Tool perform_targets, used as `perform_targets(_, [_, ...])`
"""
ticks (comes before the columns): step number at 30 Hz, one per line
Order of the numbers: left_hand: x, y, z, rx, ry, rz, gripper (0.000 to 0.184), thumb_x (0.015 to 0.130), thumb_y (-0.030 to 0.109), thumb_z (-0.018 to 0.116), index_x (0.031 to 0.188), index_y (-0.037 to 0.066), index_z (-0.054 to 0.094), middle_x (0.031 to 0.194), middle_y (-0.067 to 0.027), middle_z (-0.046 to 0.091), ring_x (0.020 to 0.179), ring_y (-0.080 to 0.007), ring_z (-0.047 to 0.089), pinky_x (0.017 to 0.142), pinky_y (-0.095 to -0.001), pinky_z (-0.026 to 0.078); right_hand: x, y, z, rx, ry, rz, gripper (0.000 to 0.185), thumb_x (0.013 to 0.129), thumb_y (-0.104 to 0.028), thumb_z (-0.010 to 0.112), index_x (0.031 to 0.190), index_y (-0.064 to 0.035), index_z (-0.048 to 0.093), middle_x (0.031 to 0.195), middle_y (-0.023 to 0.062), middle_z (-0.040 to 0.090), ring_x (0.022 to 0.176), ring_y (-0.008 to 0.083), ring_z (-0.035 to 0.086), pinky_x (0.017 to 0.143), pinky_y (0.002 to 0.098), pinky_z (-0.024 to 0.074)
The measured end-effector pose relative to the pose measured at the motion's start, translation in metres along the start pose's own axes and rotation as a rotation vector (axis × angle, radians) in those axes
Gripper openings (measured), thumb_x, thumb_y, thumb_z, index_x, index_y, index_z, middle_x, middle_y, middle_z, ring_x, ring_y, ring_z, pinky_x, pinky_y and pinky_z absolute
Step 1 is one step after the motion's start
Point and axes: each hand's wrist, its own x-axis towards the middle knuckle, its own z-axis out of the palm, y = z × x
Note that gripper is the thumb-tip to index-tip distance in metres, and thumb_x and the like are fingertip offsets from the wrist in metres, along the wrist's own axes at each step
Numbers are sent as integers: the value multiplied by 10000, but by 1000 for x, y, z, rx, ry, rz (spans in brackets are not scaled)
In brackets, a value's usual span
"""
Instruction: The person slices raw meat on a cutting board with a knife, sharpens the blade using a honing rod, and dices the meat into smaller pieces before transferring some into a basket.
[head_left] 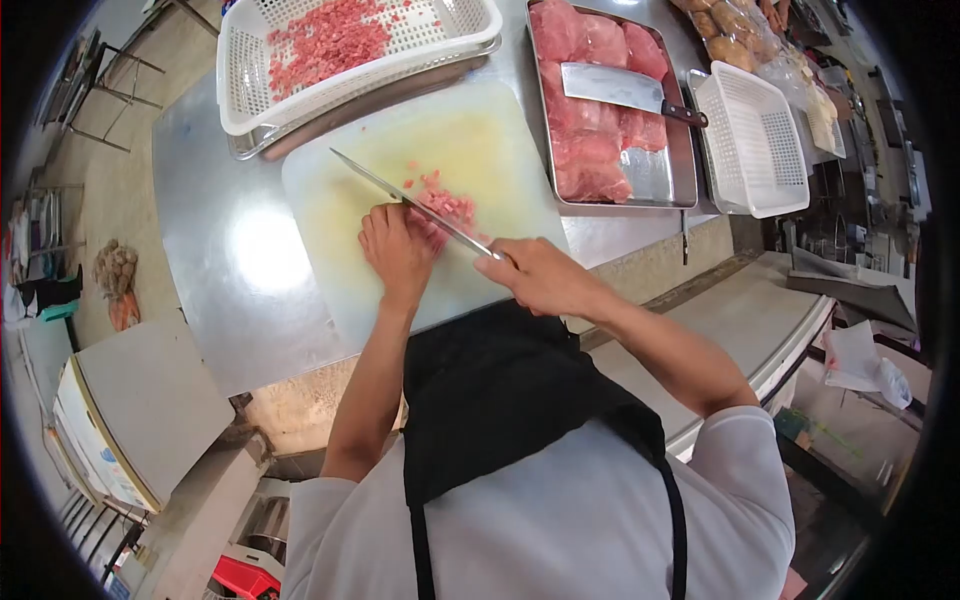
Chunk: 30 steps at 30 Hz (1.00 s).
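Note:
My right hand point(540, 277) is wrapped round the handle of a long, narrow knife point(400, 192), whose blade points up and left across the cutting board point(325, 250). Beside the blade, my left hand point(397, 250) presses down with curled fingers on a piece of raw meat point(432, 234), mostly hidden under the hand and knife. On the blade's far side lies a small heap of diced meat point(450, 203), with a few loose bits near it.
A white perforated basket point(440, 45) with diced meat stands at the back left. At the back right, a metal tray point(650, 180) holds large meat pieces with a cleaver point(620, 88) lying on top. Another white basket point(745, 130) is right of it.

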Motion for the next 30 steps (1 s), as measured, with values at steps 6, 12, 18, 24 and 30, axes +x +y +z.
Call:
perform_targets(6, [-1,-8,2,-52,-24,-18,147,874,88,612,1008,29,603,1021,-154,581,977,-367,539,851,-480,414,58,28,33,-39,181,-258,533,1045,-433,521,969,83,629,682,253,641,608,392,654,692,502,526])
perform_targets(12, [-4,-8,-16,-98,-18,-39,159,888,95,607,1029,21,608,1037,-170,574,994,-372,537,874,-484,416,2,9,10,-97,83,-137,524,1027,-434,547,1024,80,651,789,291,673,820,464,680,787,532,518])
perform_targets(18, [-6,-10,-3,17,-36,-19,227,828,83,613,1050,32,622,1037,-161,572,994,-369,535,877,-486,413,49,43,41,-104,270,-355,501,1039,-413,541,933,68,630,709,243,622,689,346,675,690,476,511])
perform_targets(24, [-8,-16,2,-47,28,-17,219,827,98,609,1037,34,619,1036,-140,575,990,-359,532,885,-489,409,28,15,22,-111,211,-238,515,1038,-421,530,1008,83,632,776,281,649,767,427,675,742,509,513])
perform_targets(30, [-6,-12,-4,-39,-13,-32,152,868,77,601,1011,23,605,1032,-156,581,976,-373,536,875,-491,417,8,4,33,19,49,16,500,1033,-407,536,1031,74,673,898,316,696,889,516,670,827,550,515])
